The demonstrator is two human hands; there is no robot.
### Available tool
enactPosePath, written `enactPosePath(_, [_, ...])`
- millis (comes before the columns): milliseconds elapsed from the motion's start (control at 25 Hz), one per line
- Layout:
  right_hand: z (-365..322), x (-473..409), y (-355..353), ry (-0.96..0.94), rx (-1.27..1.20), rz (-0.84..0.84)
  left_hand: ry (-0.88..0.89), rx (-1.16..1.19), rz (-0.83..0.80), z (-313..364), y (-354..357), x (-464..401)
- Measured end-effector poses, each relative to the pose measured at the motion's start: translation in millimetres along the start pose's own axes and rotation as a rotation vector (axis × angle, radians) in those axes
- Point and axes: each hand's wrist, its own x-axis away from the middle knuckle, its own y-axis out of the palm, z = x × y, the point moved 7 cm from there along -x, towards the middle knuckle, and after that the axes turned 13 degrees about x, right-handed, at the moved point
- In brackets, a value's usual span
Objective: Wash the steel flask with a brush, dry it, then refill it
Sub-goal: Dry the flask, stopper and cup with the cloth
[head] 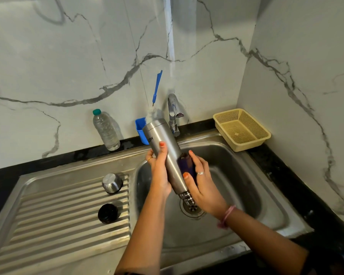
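Above the sink basin [236, 175], the left hand [159, 171] is grasping the inverted steel flask [165, 147] while the right hand [201, 185] is clutching a dark scrub pad [187, 165] against it. A steel cap [112, 183] and black stopper [107, 213] are lying on the drainboard [48, 225]; the tap [174, 114], blue holder [140, 130], bottle brush [157, 88], water bottle [106, 131] and yellow basket [241, 129] are standing behind.

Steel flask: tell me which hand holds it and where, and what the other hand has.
The left hand grips the steel flask around its mid-body, mouth tilted down over the sink. The right hand presses a dark purple sponge against its side.
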Motion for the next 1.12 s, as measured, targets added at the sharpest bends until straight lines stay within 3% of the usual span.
enactPosePath(240, [-26.8,-74.6,-28.6,0.046,-0.153,0.01,-0.052,-0.081,-0.131,-9.9,6.9,2.8])
enactPosePath(440, [-38.6,-104.2,-40.0,0.004,-0.146,0.007,-0.099,-0.162,-0.113,-16.4,9.5,10.2])
enactPosePath(680, [-8.8,-53.4,-12.8,0.03,-0.021,-0.093,-0.04,-0.055,-0.053,-3.0,10.8,11.3])
enactPosePath(880, [27.0,-1.5,3.5,0.1,-0.054,-0.068,-0.025,0.04,0.036,1.6,-0.5,6.0])
enactPosePath(1120, [-6.8,-11.6,-10.4,-0.028,0.051,-0.008,-0.013,0.02,-0.012,-2.5,-0.1,5.4])
